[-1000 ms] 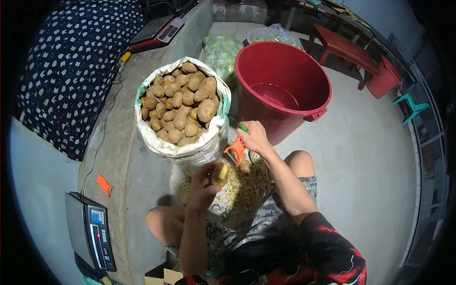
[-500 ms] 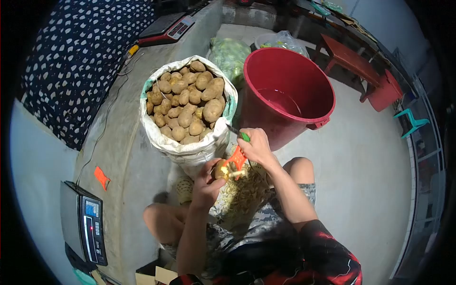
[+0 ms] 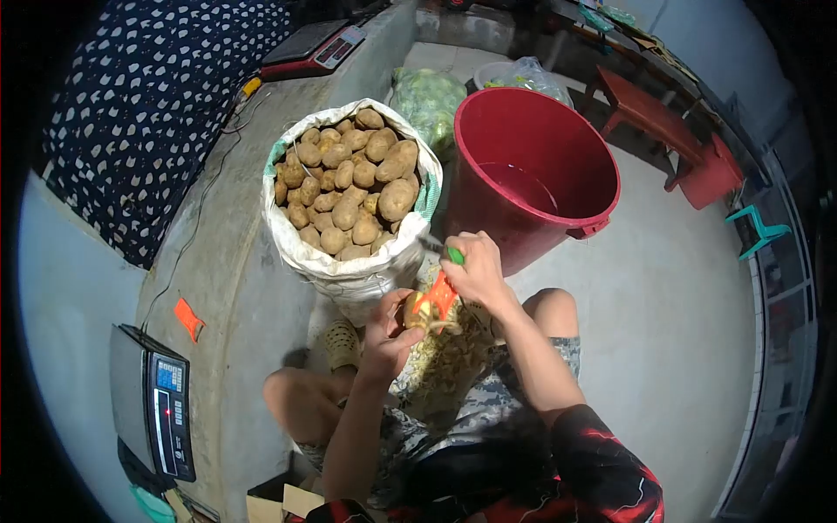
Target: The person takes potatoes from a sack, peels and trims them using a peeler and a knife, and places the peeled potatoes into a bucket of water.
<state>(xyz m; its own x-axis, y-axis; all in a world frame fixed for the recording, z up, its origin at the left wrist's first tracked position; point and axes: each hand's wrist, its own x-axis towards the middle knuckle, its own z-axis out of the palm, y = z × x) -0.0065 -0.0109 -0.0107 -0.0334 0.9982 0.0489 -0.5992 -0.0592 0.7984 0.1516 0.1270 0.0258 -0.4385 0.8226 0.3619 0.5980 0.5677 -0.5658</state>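
My left hand [image 3: 386,338] is closed around a partly peeled potato [image 3: 411,311], with pale flesh showing on its right side. In my right hand [image 3: 478,268] is an orange peeler [image 3: 442,292], its head against the potato. A green-handled knife [image 3: 455,255] also sits in that hand, with its dark blade pointing up and left. Below both hands, a heap of potato peels [image 3: 445,359] lies between my legs. Just beyond, a white sack [image 3: 349,281] stands with its mouth rolled open, full of unpeeled potatoes [image 3: 346,212].
A large red bucket [image 3: 479,213] stands right of the sack. Behind them sit a bag of green vegetables [image 3: 427,98] and a clear plastic bag [image 3: 532,78]. On the ledge at left are two scales [image 3: 166,410] and another orange peeler [image 3: 187,319]. A red bench [image 3: 649,122] stands far right.
The peeler and potato have shifted slightly within my hands' small motion, and a strip of peel hangs lower at the peeler. The whole view has moved slightly; both hands keep their holds.
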